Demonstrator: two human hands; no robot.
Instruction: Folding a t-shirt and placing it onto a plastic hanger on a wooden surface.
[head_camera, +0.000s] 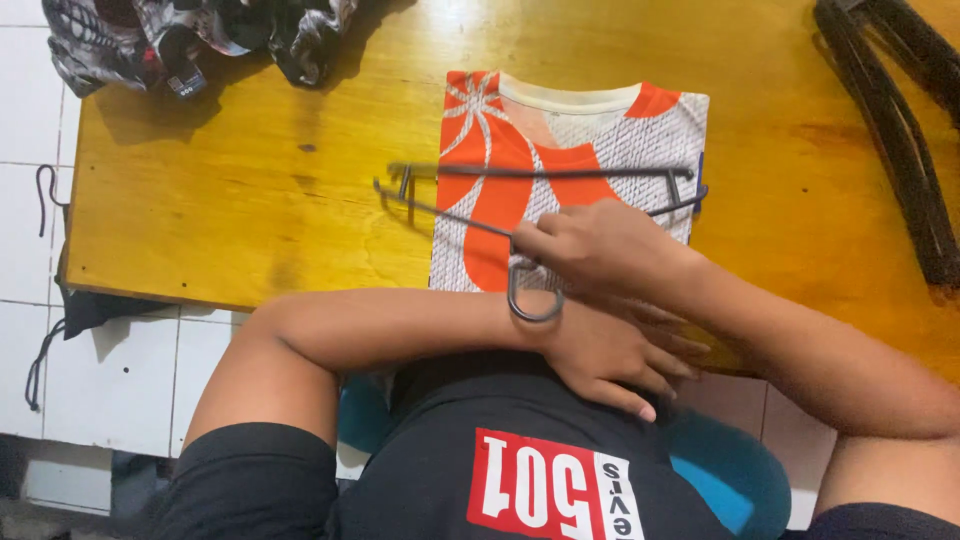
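Slippage is threatening the folded orange-and-white shirt (560, 170) lying at the tabletop's (250, 200) near edge, since the right hand (590, 245), fingers clenching a wire hanger (530, 195), and the loosely released left hand (610, 355) could be dragging it off.

A folded shirt (570, 170) lay on the table (250, 190) just beyond the hands. A wire hanger (530, 205) rested across it, under the right hand (590, 245). Crumpled clothes (190, 40) sat far left, stacked hangers (900, 130) far right.
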